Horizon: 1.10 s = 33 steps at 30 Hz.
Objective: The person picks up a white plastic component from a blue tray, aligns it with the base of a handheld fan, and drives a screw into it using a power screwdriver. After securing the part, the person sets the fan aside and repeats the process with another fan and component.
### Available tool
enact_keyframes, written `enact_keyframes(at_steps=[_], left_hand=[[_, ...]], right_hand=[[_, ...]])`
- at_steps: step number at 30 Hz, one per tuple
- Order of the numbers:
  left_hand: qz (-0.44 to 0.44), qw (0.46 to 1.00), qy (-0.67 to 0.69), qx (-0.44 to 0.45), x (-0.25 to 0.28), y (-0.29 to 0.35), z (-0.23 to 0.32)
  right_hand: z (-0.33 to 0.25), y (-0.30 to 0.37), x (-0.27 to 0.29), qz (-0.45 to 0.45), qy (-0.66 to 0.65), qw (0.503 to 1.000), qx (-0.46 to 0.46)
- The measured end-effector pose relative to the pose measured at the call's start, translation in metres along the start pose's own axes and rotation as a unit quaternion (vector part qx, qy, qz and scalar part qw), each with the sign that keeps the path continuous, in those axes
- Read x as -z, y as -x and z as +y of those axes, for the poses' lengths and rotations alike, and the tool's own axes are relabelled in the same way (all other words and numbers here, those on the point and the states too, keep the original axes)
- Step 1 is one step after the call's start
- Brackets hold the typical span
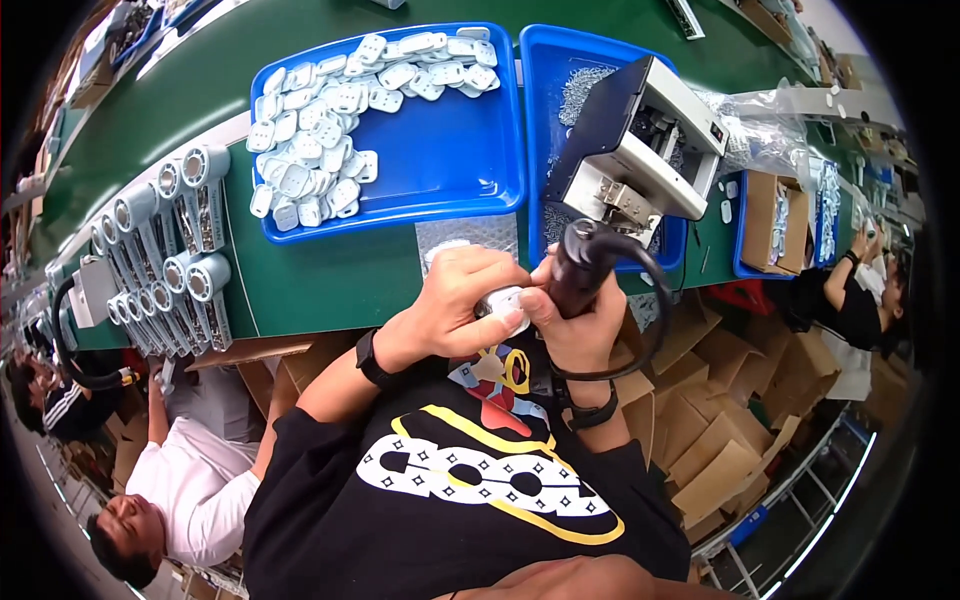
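My left hand [455, 300] is closed around a small white plastic part [503, 299], held in front of my chest at the bench's near edge. In my right hand [588, 328] is a black electric screwdriver [578, 270], its fingers wrapped round the body and a thick black cable looping off to the right. The right thumb meets the white part beside the left fingers. Whether the tool's tip touches the part is hidden by my hands. Just beyond my left hand, a sheet of bubble wrap [480, 233] lies on the bench with a white piece on it.
A blue tray [440, 160] holds many white plastic covers. Right of it, a screw feeder machine [640, 140] stands in another blue tray [545, 60] with loose screws. Grey handheld units [165, 215] line the left; cardboard boxes [715, 410] sit below right. Co-workers are on both sides.
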State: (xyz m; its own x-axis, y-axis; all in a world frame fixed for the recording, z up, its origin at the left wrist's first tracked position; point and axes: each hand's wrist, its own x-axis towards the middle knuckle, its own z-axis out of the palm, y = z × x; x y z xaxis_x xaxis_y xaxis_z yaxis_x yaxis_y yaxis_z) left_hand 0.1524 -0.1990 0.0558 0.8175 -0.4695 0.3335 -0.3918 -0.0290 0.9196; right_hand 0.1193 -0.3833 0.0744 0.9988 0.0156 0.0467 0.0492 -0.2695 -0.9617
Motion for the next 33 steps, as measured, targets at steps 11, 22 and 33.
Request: enact_keyframes(at_steps=[11, 22, 33], left_hand=[[0.089, 0.994, 0.064, 0.021, -0.033, -0.003, -0.025], [0.104, 0.992, 0.067, 0.019, -0.037, -0.006, -0.025], [0.115, 0.992, 0.047, 0.025, -0.039, -0.006, -0.027]], right_hand=[[-0.023, -0.088, 0.044, 0.244, -0.143, 0.944, 0.168], [-0.03, -0.085, 0.043, 0.27, -0.149, 0.926, 0.218], [-0.096, -0.028, 0.029, 0.078, -0.335, 0.913, 0.22]])
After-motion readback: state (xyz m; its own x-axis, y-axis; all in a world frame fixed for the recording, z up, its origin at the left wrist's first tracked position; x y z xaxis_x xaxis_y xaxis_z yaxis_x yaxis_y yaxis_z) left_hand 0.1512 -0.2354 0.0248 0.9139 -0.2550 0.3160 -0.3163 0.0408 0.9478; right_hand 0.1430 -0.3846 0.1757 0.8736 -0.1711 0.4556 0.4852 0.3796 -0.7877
